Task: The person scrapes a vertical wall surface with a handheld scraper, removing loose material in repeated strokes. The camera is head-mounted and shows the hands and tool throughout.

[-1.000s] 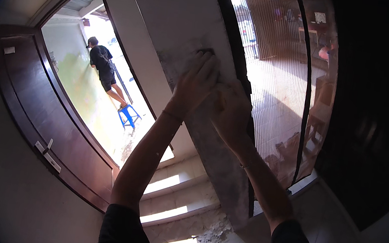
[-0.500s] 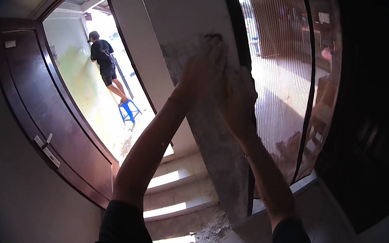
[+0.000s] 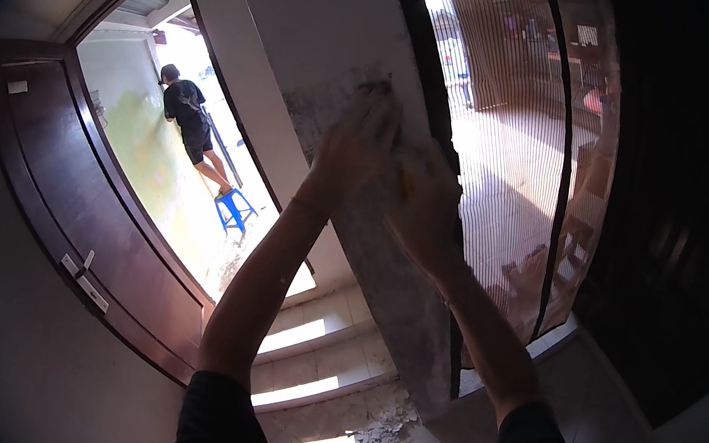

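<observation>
Both arms reach up to a grey wall pillar that stands between a doorway and a screened opening. My left hand is against a rough, darker patch of its surface. The fingers look pressed together over a small dark thing, blurred by motion. Just right of it and lower, my right hand is closed, with a yellowish bit showing at its fingers. What it grips is too dim and smeared to name. Lower down, the pillar has a mottled grey coat.
A brown door stands open at left. Outside, a person on a blue stool faces a wall. Tiled steps and grey rubble lie below. A striped mesh screen hangs at right.
Both hands have moved slightly down and left along the pillar, the left one more. The view has shifted a little. The person outside stays on the stool.
</observation>
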### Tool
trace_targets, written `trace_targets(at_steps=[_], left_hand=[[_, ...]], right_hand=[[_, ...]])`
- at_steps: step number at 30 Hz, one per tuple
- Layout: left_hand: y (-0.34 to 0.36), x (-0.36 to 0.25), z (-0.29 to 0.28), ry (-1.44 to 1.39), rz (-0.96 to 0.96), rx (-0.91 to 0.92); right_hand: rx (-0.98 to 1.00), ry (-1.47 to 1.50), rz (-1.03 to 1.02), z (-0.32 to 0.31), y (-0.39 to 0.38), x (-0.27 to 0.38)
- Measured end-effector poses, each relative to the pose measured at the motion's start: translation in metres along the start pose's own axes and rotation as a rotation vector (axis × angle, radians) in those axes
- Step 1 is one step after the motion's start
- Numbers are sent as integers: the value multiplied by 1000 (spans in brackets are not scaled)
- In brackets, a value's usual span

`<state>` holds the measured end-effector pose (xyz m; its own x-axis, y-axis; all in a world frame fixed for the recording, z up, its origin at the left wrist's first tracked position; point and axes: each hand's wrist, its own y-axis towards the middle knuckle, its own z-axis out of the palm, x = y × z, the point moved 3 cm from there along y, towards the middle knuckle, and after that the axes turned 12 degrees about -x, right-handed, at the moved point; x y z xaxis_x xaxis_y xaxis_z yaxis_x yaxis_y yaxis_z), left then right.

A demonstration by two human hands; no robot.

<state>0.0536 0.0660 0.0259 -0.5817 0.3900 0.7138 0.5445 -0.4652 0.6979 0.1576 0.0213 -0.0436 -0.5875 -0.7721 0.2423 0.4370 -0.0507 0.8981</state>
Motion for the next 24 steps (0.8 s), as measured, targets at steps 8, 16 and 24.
trace_targets(at_steps=[8, 16, 24], left_hand=[[4, 6, 2, -17, -65, 152], [3, 7, 3, -16, -85, 153], [6, 16, 3, 30, -65, 114]], right_hand=[[-10, 11, 19, 0, 9, 7], [2, 16, 12, 0, 10, 6], [-31, 42, -23, 7, 16, 6]])
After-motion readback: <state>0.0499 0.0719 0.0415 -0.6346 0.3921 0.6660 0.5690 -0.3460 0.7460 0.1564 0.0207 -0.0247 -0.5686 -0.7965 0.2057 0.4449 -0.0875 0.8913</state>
